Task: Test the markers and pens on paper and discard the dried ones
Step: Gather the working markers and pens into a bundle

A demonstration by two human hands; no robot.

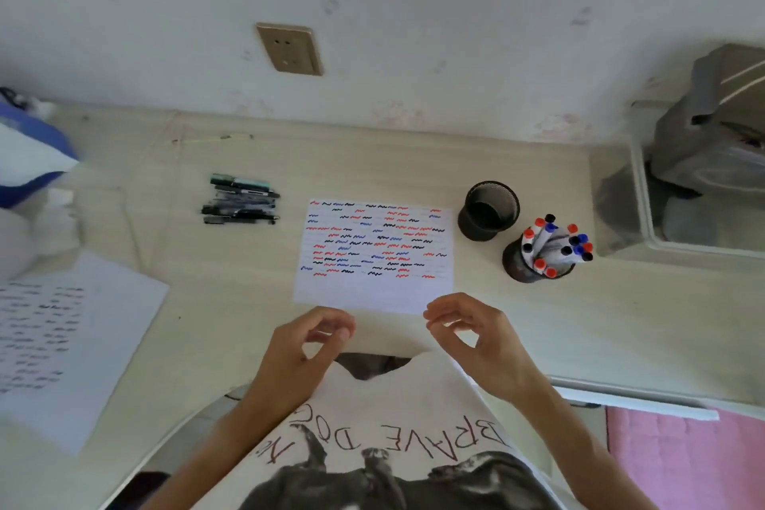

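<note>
A white test sheet (372,257) covered in short red, blue and black squiggles lies in the middle of the desk. To its right stand two black mesh cups: one (489,210) looks empty, the other (538,261) holds several markers with red, blue and black caps. A pile of dark pens (242,201) lies to the sheet's left. My left hand (308,348) and my right hand (476,335) hover just below the sheet's near edge, fingers loosely curled and apart, holding nothing.
A second scribbled sheet (62,335) lies at the left edge of the desk (579,323). A blue and white bag (29,153) sits at far left. A clear bin (683,195) with grey cloth stands at right, against the wall.
</note>
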